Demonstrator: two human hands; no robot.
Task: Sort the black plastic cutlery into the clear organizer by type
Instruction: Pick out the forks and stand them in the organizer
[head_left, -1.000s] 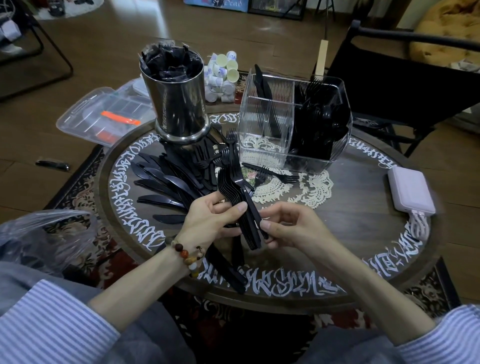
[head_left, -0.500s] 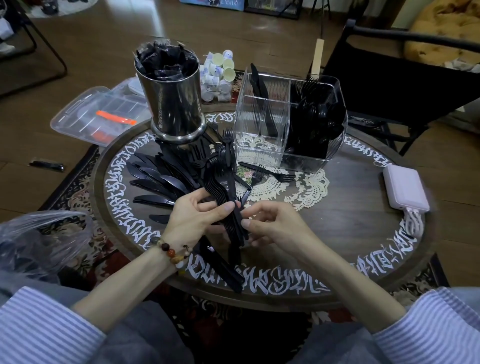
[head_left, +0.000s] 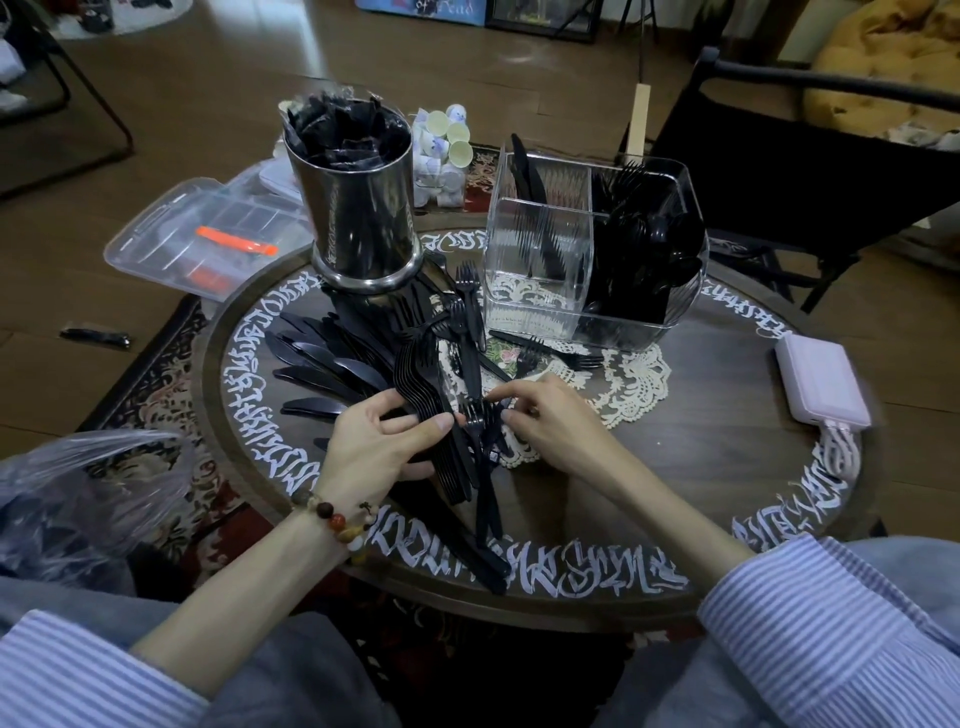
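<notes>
A: On the left of the round table (head_left: 727, 467), what lies there?

B: A fan of black knives (head_left: 317, 364) flat on the wood, blades pointing out toward the left rim, handles running in under the steel canister (head_left: 358, 208), which stands upright and is stuffed with black packets.

A: And the left hand (head_left: 379, 447)?

B: It grips a nested stack of forks (head_left: 421, 395), thumb across the front, fingers curled behind. The stack's long axis runs near to far, tines up and away toward the canister, handles toward the person.

A: The right hand (head_left: 550, 421)?

B: Fingers bent, their tips pinching at a loose fork (head_left: 485, 467) just beside the stack. That fork lies lengthwise toward the person, its tines under the fingertips. More forks are strewn between the hands and the clear organizer (head_left: 592, 249).

A: What does the organizer hold?

B: It sits on a lace doily (head_left: 634, 384) at the far side. The left compartment has a few knives standing tilted; the right one is packed with dark cutlery, fork tines showing at the top.

A: Further right?

B: A pink power bank (head_left: 826, 384) near the right rim, with a cable at its near end. A black chair (head_left: 779, 171) stands behind, on brown wooden floor (head_left: 208, 93), with a patterned rug under the table.

A: Room to move?

B: Bare wood lies right of the right hand, before the lettered border. Some handles overhang the near edge.
</notes>
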